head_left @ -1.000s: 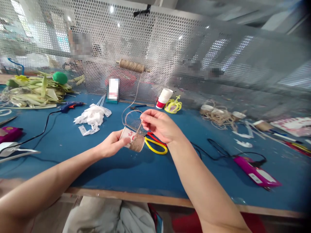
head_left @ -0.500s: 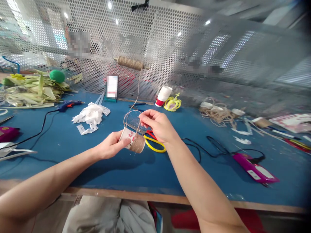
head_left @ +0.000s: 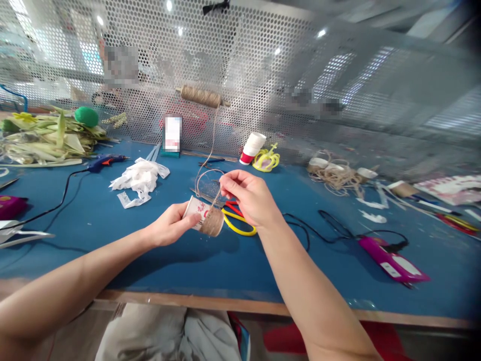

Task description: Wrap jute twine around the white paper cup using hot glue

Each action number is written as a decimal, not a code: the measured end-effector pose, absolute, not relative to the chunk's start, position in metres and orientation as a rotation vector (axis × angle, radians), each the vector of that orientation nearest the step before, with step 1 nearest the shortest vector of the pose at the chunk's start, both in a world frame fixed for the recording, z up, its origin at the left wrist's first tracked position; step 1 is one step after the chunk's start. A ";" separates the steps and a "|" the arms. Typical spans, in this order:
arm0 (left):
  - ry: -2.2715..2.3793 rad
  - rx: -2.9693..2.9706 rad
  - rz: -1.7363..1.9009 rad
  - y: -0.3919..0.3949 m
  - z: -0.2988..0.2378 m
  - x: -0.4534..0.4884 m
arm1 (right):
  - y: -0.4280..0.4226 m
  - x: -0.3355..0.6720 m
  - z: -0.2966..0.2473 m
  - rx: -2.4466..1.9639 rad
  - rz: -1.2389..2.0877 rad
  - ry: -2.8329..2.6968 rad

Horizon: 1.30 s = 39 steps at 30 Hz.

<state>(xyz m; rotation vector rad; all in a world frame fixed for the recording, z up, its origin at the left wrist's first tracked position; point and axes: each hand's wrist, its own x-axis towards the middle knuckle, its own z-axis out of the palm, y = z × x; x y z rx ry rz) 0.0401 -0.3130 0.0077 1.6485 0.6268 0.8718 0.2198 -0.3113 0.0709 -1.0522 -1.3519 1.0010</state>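
Paper cup (head_left: 207,216) and twine strand (head_left: 215,199), one each, are pinched by the left hand (head_left: 172,224) and right hand (head_left: 248,195) respectively.

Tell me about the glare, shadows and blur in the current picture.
Head view: bright light spots dot the panel; head view: a soft shadow lies on the table below the cup and left hand; head view: the panel's right part looks smeared, and the picture's top right corner goes dark.
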 end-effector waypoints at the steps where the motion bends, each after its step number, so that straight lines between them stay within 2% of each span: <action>1: 0.640 1.628 0.870 -0.313 0.008 0.041 | -0.313 0.220 0.072 -1.047 0.986 -1.347; 7: 0.618 1.685 0.854 -0.312 0.008 0.040 | -0.311 0.220 0.069 -1.074 0.916 -1.369; 22: 0.590 1.990 0.993 -0.320 0.013 0.035 | -0.305 0.215 0.049 -1.184 1.047 -1.453; 29: 0.564 2.083 1.061 -0.322 0.017 0.034 | -0.307 0.210 0.043 -1.209 1.265 -1.384; 34: 0.610 1.710 1.022 -0.317 0.014 0.039 | -0.295 0.210 0.033 -1.238 1.412 -1.322; 39: 0.654 1.074 1.061 -0.306 0.017 0.047 | -0.293 0.219 0.034 -1.286 1.093 -1.422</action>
